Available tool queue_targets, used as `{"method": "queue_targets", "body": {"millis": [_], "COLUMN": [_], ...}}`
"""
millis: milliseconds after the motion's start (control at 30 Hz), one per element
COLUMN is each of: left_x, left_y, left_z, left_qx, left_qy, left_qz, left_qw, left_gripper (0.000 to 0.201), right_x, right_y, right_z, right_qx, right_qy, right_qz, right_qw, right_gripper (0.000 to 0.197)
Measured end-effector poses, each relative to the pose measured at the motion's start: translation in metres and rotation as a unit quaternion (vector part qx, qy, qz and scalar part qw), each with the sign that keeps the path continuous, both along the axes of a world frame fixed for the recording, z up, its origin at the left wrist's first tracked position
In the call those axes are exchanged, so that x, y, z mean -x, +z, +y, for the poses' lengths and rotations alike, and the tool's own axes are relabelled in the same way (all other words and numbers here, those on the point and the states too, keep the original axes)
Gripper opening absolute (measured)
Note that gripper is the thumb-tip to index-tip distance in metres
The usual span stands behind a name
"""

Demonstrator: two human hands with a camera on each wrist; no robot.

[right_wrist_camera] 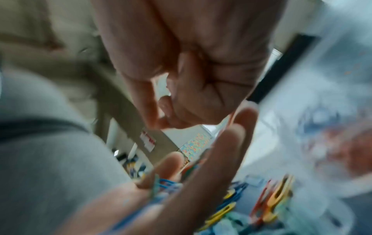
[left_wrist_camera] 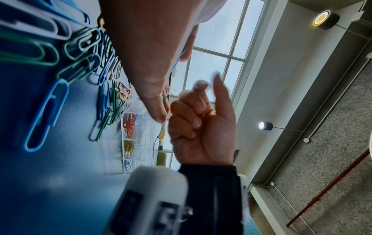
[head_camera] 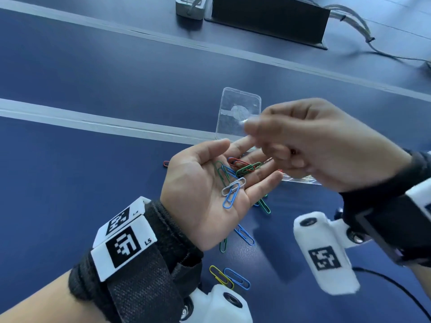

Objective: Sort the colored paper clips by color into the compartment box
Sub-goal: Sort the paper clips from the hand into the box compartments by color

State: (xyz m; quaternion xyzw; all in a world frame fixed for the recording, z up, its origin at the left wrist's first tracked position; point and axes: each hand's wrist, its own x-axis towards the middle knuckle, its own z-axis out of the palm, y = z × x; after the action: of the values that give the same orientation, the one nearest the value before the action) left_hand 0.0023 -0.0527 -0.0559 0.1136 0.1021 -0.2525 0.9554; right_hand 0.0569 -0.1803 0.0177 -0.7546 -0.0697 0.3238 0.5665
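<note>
Item: my left hand [head_camera: 205, 183], palm-up, flat, carrying mixed paper clips [head_camera: 233, 178]; right hand [head_camera: 314, 145] curled, contents indiscernible. Compartment box [left_wrist_camera: 136, 136] part-filled; tabletop [head_camera: 70, 171] clips [head_camera: 235, 277] remain.

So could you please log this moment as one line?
left hand: open, cradling mixed coloured wire paper clips | right hand: pinching something red | clear plastic compartment box: part-filled

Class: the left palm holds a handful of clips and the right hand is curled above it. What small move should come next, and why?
Probably carry the right hand to the compartment box and drop its clip among the red ones: something red shows between its curled fingers, and the left hand lies open.
</note>
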Motion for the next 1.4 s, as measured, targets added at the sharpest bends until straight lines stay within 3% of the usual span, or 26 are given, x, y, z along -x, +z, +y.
{"method": "queue_targets", "body": {"millis": [33,133,300,567,700,800,867,967,1067,1167,1300,1400], "left_x": [0.000,0.000,0.001,0.000,0.000,0.000,-0.001,0.000,-0.001,-0.002,-0.004,-0.005], "left_y": [0.000,0.000,0.001,0.003,0.005,0.006,0.006,0.007,0.007,0.008,0.008,0.008], "left_z": [0.000,0.000,0.002,-0.001,0.000,0.000,0.000,0.001,0.002,0.004,0.006,0.007], "left_qx": [-0.003,0.008,0.031,-0.001,-0.017,-0.025,-0.033,-0.034,-0.034,-0.040,-0.052,-0.058], "left_qy": [0.000,0.000,-0.005,0.021,0.021,0.008,0.003,0.008,0.009,0.018,0.030,0.030], "left_qz": [-0.002,-0.020,-0.024,-0.009,0.005,0.005,0.013,0.021,0.029,0.029,0.030,0.030], "left_qw": [1.000,1.000,0.999,1.000,1.000,1.000,0.999,0.999,0.999,0.999,0.998,0.997], "left_gripper": [0.050,0.051,0.037,0.033,0.040,0.042,0.046,0.046,0.047,0.048,0.045,0.046], "right_x": [0.003,0.006,0.008,0.006,0.008,0.004,-0.003,-0.012,-0.013,-0.015,-0.015,-0.017], "right_y": [0.000,-0.003,-0.005,-0.002,0.003,0.005,0.007,0.012,0.012,0.008,0.005,-0.002], "right_z": [0.003,0.003,0.007,0.004,0.003,0.001,-0.004,-0.012,-0.019,-0.028,-0.035,-0.036], "right_qx": [0.073,0.237,0.295,0.253,0.191,0.073,-0.007,-0.131,-0.189,-0.186,-0.130,-0.033], "right_qy": [0.029,0.112,0.145,0.104,0.082,-0.001,-0.051,-0.106,-0.135,-0.147,-0.169,-0.182], "right_qz": [-0.079,-0.259,-0.293,-0.284,-0.223,-0.076,0.037,0.149,0.172,0.167,0.144,0.099], "right_qw": [0.994,0.930,0.898,0.919,0.952,0.994,0.998,0.974,0.957,0.957,0.966,0.978], "right_gripper": [0.023,0.011,0.002,0.007,0.010,0.017,0.018,0.010,0.006,0.005,0.005,0.021]}}
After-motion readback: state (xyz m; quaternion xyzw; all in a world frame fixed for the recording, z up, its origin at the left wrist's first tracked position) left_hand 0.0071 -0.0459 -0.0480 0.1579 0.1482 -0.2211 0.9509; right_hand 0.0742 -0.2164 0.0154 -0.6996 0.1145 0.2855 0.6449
